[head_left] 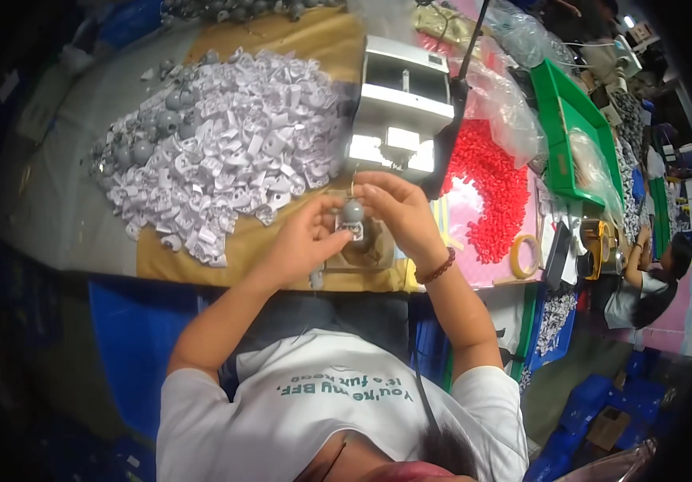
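In front of my body, my left hand [302,241] pinches a small white plastic part [350,230] topped by a round grey ball [353,211]. Just beyond the ball, my right hand [400,215] has its fingers bent together, the tips close to the ball. Something thin and upright shows at those fingertips, too small to name. A beaded bracelet circles the right wrist. Below both hands lies a shallow brownish tray [370,255] at the table's near edge. A white machine with a bright front [402,104] stands straight beyond them.
Left lies a large heap of white plastic parts [233,145], with grey balls [143,151] at its left side. Red small pieces [494,193], a tape roll [525,255] and a green crate [559,136] are at the right. A co-worker [651,289] sits far right.
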Demonstrator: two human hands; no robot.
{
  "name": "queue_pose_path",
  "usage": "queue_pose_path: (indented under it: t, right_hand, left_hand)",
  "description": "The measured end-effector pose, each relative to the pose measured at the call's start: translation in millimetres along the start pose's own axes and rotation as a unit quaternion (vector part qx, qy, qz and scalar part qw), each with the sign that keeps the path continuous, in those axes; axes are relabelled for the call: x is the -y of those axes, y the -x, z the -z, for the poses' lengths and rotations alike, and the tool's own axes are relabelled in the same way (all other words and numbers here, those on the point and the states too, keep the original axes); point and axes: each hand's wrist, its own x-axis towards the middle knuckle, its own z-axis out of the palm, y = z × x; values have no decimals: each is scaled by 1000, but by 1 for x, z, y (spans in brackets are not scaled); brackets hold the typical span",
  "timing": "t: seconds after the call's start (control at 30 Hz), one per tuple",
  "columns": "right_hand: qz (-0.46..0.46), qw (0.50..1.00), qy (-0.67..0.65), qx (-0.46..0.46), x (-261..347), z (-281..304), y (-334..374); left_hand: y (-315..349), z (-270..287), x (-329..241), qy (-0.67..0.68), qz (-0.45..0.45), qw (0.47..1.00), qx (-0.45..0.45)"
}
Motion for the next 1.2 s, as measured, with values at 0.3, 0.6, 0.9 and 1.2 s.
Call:
queue_pose_path:
  t: [0.3,0.6,0.9,1.2]
  right_hand:
    - [-8,993,-115,7,-16,10,-19]
    - [54,993,-60,-89,14,44,3]
    - [108,972,-115,-174,27,136,34]
    - [185,810,505,-235,17,178,43]
  left_hand:
    - [-8,-8,-3,-45,37,998,22]
    - [-24,59,-62,386,167,907,0]
    - [-231,196,-307,261,-136,921,-254]
    - [-180,203,-214,-95,-133,949,-271]
